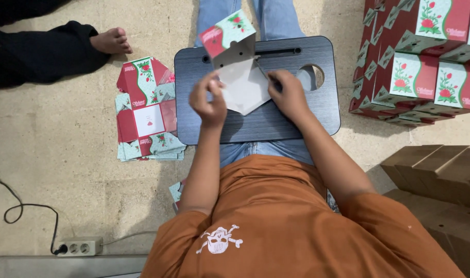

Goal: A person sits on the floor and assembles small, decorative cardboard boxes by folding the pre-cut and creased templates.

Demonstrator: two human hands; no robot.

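The person sits on the floor with a dark lap tray [317,110] across their knees and is folding a cardboard box blank [242,85] over it. The blank is half formed: its plain grey inside faces up above the tray, while one printed red-and-green panel stands up at the far edge. The left hand [208,100] has its fingers curled shut, pinching the near left edge of the blank between thumb and forefinger. The right hand [288,92] presses down on the right side, fingers bent over a flap and gripping it.

On the floor to the person's left, just beside the tray, lies a stack of flat blanks [148,110], fanned slightly out of line. To the right stand finished boxes [425,62] piled in rows, with brown cartons [441,180] nearer the person. Another person's bare foot [111,41] rests on the floor near the stack, and a power strip [80,247] with a black cable [18,211] lies farther back.

As I see it, the risk is a crooked crease: the blank is held partly in the air, so uneven pressure from either hand could bend a panel off its score line or tear a tab. The tray only rests on the legs, so a hard push might tip it. The loose stack could also slide if nudged.
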